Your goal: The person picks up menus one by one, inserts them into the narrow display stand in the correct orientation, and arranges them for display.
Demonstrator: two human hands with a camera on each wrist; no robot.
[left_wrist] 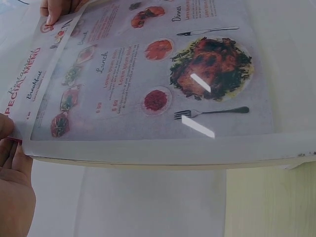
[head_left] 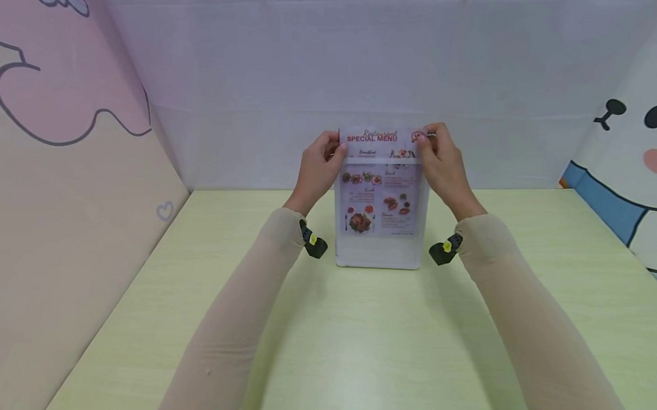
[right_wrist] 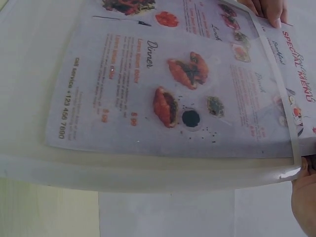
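Where it stands: clear stand [head_left: 378, 250] upright on the counter [head_left: 355, 353]
Inside: menu [head_left: 381, 195] reading "SPECIAL MENU", "Lunch", "Dinner"
Left hand [head_left: 318, 168]: pinches menu's top corner
Right hand [head_left: 443, 164]: pinches opposite corner

A printed menu sheet [head_left: 382, 170], headed "SPECIAL MENU" in red with small food photos and the sections Breakfast, Lunch and Dinner, sits partly inside a clear stand-up holder [head_left: 378, 253]. Its top strip sticks out above the holder's upper edge. The holder stands upright on the table, seemingly leaning back slightly, though the head view leaves this uncertain.
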